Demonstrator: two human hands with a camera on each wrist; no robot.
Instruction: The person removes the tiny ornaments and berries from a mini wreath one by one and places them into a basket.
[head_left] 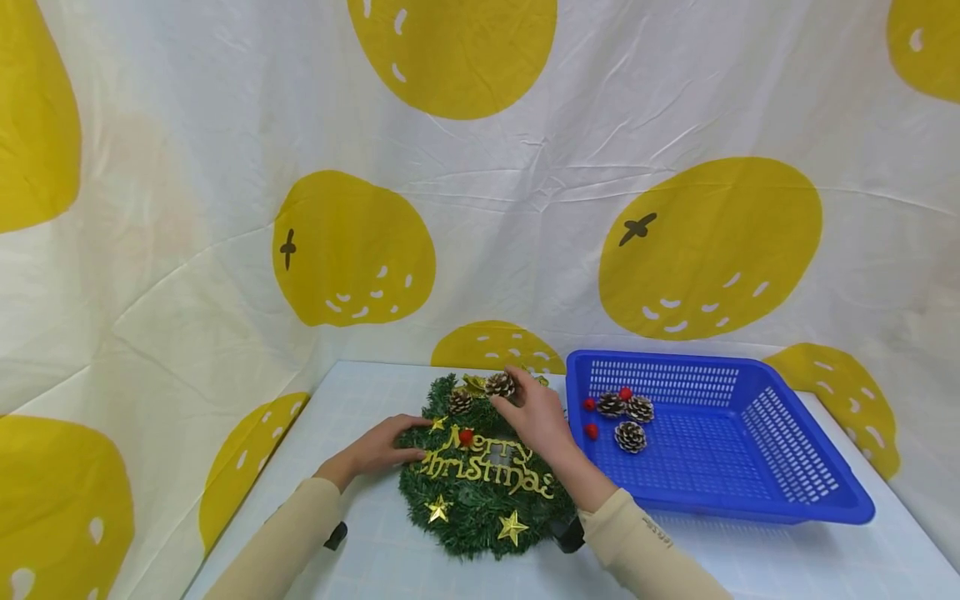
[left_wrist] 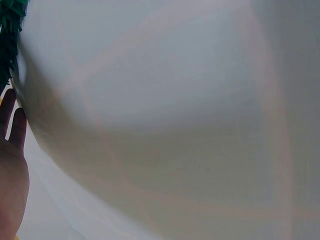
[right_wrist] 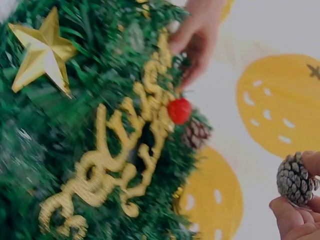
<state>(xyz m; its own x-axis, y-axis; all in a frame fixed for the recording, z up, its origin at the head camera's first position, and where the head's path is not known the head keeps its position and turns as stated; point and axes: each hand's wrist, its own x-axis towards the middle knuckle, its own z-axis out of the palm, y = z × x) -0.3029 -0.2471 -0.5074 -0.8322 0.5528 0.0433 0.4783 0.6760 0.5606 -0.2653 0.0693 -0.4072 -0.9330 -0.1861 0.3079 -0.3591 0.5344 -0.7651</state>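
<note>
A green Christmas wreath (head_left: 472,500) lies on the table, bearing gold "Merry Christmas" lettering (head_left: 471,473), gold stars (head_left: 513,527), a red berry (head_left: 467,437) and a pine cone (head_left: 460,402). My left hand (head_left: 382,446) holds the wreath's left edge, thumb and fingers spread on it; the left wrist view catches only part of that hand (left_wrist: 12,170). Between thumb and fingers, my right hand (head_left: 542,417) pinches a white-tipped pine cone (head_left: 500,384) over the wreath's top edge. The right wrist view shows this cone (right_wrist: 294,179) apart from the greenery.
To the right of the wreath stands a blue plastic basket (head_left: 720,508), with several pine cones (head_left: 630,437) and red berries (head_left: 592,431) toward its left side. A white curtain (head_left: 510,242) with yellow fruit prints hangs behind the pale checked table (head_left: 360,550).
</note>
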